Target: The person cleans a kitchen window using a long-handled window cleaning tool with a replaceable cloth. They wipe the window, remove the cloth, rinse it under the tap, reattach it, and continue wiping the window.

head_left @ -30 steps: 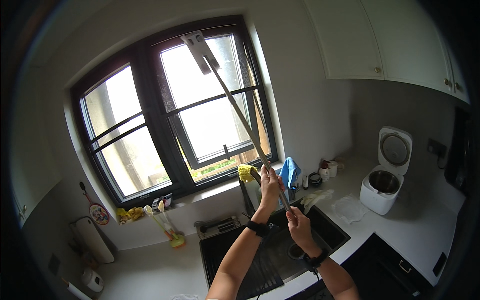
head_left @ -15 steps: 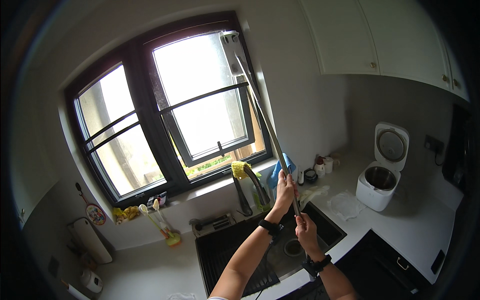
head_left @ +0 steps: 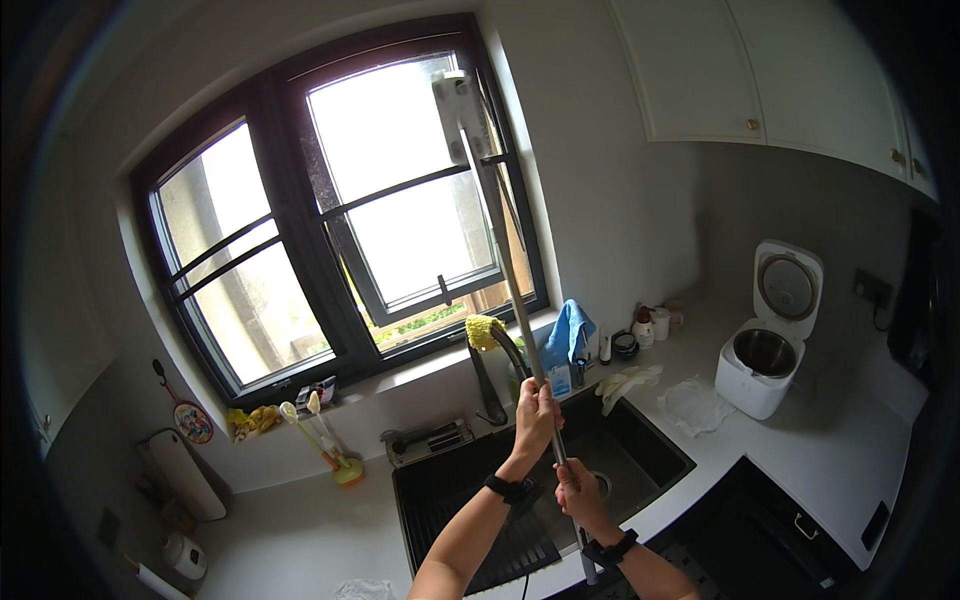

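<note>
Holds a flat, pale head (head_left: 452, 108) before the upper right of the window (head_left: 303, 235), on a long pole (head_left: 515, 290) slanting down rightward past the sink (head_left: 640, 460). Wraps the left hand (head_left: 537, 418) around that pole and, lower and farther right, the right hand (head_left: 582, 497).

A long-handled flat mop (head_left: 512, 285) stands aslant, its oblong, pale grey head raised at the upper right of a dark-framed window (head_left: 300, 225), long side nearly upright and overlapping the pane's right edge; whether it touches the glass cannot be told. The slim, straight, silvery metal pole runs down from the head, slanting to the right toward its lower end.
</note>
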A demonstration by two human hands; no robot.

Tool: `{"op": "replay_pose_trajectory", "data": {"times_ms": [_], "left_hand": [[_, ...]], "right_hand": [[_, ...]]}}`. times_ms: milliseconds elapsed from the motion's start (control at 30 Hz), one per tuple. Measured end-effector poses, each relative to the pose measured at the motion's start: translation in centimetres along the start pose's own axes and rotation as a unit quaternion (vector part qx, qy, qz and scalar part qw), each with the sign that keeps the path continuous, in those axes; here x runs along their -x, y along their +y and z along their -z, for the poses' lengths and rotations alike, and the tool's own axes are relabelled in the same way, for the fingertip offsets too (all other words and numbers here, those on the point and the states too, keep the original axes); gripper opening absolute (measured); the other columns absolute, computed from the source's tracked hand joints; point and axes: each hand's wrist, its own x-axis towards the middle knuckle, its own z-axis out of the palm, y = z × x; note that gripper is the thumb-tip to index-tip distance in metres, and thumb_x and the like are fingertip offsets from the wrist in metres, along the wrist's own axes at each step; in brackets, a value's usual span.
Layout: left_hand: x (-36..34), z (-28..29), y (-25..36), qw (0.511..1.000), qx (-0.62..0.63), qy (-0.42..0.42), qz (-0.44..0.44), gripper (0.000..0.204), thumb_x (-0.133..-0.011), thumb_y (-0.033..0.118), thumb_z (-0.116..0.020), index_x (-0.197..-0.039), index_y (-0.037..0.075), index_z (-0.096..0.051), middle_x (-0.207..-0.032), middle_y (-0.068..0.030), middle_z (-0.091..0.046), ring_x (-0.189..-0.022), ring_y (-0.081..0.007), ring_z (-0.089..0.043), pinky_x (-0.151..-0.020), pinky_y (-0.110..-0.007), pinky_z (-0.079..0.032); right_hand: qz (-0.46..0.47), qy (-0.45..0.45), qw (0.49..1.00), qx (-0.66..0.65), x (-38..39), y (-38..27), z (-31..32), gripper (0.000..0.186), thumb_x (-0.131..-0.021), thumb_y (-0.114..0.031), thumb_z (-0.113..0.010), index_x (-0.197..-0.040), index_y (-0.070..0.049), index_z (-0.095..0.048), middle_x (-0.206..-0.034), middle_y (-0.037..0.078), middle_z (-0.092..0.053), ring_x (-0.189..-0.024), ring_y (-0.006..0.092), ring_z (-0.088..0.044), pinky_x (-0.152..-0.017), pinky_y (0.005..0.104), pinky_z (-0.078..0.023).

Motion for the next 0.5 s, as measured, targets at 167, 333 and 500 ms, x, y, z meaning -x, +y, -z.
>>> {"op": "replay_pose_trajectory", "data": {"times_ms": [167,333,500], "left_hand": [[2.1,1.9,0.8,0.999,-0.004,0.038,-0.017,0.012,-0.106,0.020,-0.043,-0.107,0.008,-0.042,-0.066,-0.0003,-0.050,-0.048,-0.0087,-0.050,-0.044,-0.024,-0.045],[2.7,2.6,1.2,0.999,0.010,0.040,-0.008,0.014,-0.107,0.022,-0.042,-0.109,0.008,-0.042,-0.067,-0.0005,-0.050,-0.048,-0.0082,-0.050,-0.043,-0.023,-0.045],[0.8,0.2,0.5,0.999,-0.010,0.029,0.017,0.016,-0.107,0.024,-0.039,-0.113,0.009,-0.040,-0.066,-0.0009,-0.049,-0.047,-0.0094,-0.049,-0.042,-0.024,-0.044]], "right_hand": [[-0.009,-0.023,0.999,0.036,0.8,0.7,-1.0,0.023,-0.104,-0.030,-0.053,-0.102,-0.009,-0.058,-0.056,-0.003,-0.047,-0.048,0.0060,-0.047,-0.044,0.0248,-0.034],[0.015,-0.005,0.997,0.071,1.1,2.0,-1.6,0.025,-0.102,-0.032,-0.056,-0.103,-0.007,-0.060,-0.056,0.004,-0.052,-0.049,0.0131,-0.053,-0.046,0.0302,-0.038],[0.129,0.092,0.976,0.150,-0.4,2.4,0.2,0.024,-0.100,-0.028,-0.059,-0.104,-0.005,-0.063,-0.056,0.008,-0.051,-0.049,0.0154,-0.053,-0.045,0.0307,-0.037]]}}
